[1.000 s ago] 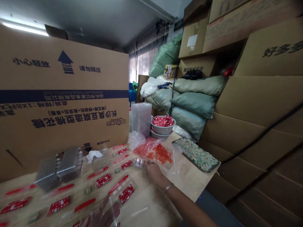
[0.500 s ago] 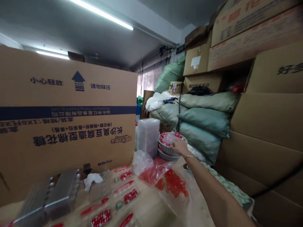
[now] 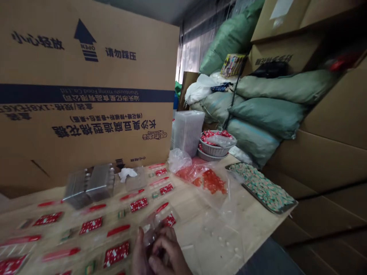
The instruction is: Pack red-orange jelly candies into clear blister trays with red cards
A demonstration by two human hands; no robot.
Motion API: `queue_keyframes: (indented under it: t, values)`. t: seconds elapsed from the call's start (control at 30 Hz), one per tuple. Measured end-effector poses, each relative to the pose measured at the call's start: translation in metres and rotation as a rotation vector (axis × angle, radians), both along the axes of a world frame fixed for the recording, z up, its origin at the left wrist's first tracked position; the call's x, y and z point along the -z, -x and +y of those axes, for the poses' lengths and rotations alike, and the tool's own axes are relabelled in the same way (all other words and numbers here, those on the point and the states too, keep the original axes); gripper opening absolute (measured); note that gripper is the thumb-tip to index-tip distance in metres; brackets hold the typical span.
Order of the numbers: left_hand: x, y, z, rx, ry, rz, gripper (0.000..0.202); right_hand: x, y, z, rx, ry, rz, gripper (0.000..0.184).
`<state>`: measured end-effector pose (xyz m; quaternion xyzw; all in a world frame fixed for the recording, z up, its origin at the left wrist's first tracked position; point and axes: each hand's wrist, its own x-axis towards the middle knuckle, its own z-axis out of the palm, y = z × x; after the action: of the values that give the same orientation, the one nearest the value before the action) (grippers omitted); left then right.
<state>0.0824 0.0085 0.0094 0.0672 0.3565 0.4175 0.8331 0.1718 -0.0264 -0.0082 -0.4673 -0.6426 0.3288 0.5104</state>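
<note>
At the bottom middle my left hand [image 3: 139, 254] and my right hand [image 3: 169, 248] are close together, fingers curled round a crumpled clear plastic piece [image 3: 150, 233]; its kind is blurred. Just beyond them lies a clear tray with a red packet with white spots [image 3: 169, 220] and a red stick-like item [image 3: 162, 207]. Rows of similar trays cover the table, each with a spotted packet [image 3: 116, 254], a red item [image 3: 118, 230] and often a small green-and-white packet [image 3: 90, 267].
A large carton [image 3: 86, 110] stands behind stacked clear trays [image 3: 100, 181]. Beyond an open bag of red-orange pieces [image 3: 212, 181] are a grey basket [image 3: 213, 149] and a tall container stack [image 3: 189, 131]. A metal tray of green-white pieces [image 3: 260, 185] lies right, near sacks [image 3: 266, 114].
My right hand has left the basket and come back to the bottom middle, where both hands now hold clear plastic. The view has tilted down, showing more of the table.
</note>
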Motion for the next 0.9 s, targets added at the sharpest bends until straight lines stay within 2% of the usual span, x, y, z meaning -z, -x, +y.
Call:
queue_keyframes:
  t: [0.1, 0.2, 0.3, 0.43, 0.63, 0.8, 0.9]
  values:
    - [-0.014, -0.005, -0.014, 0.028, -0.048, -0.027, 0.052, -0.006, 0.002, -0.012, 0.012, 0.047, 0.167, 0.038]
    - [-0.026, -0.003, -0.026, -0.013, -0.089, 0.028, 0.052, -0.018, 0.000, -0.021, -0.027, 0.102, 0.187, 0.042]
    - [-0.031, -0.001, -0.032, -0.076, -0.138, 0.055, 0.053, -0.022, 0.002, -0.029, -0.050, 0.147, 0.168, 0.039]
    - [-0.032, 0.001, -0.038, -0.084, -0.168, 0.044, 0.051, -0.018, 0.003, -0.037, -0.097, 0.098, 0.131, 0.034]
    - [-0.028, 0.000, -0.041, -0.129, -0.111, 0.054, 0.052, -0.017, 0.001, -0.042, -0.140, 0.064, 0.039, 0.032]
    - [-0.022, 0.002, -0.040, -0.121, -0.158, 0.098, 0.047, -0.027, -0.009, -0.041, -0.159, 0.070, -0.022, 0.014]
    - [-0.024, 0.002, -0.041, -0.138, -0.165, 0.175, 0.042, -0.040, -0.015, -0.041, -0.223, 0.148, -0.088, 0.033]
